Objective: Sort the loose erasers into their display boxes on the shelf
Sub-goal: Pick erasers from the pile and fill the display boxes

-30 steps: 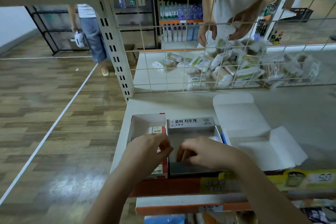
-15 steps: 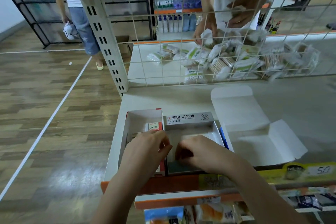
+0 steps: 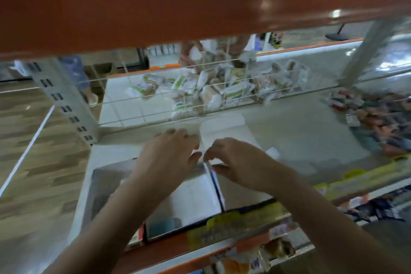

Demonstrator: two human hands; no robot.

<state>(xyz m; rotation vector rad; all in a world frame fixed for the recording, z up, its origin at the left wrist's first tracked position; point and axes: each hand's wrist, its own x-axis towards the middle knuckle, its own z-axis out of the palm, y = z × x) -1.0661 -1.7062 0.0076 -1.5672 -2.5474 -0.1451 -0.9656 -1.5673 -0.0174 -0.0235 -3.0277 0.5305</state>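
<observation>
Labels blur unreadably; hands (image 3: 171,158) (image 3: 240,162) meet over display box (image 3: 191,196)

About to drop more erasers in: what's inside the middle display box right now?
The middle display box shows mostly bare pale floor, with a dark teal patch at its near end, too blurred to identify. The left hand and forearm cover its far-left part.

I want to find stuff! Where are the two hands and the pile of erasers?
Left hand (image 3: 169,158), head view, on the back of the hand.
Right hand (image 3: 240,162), head view, on the back of the hand.
Pile of erasers (image 3: 378,122), head view, blurred, middle of the heap.
</observation>
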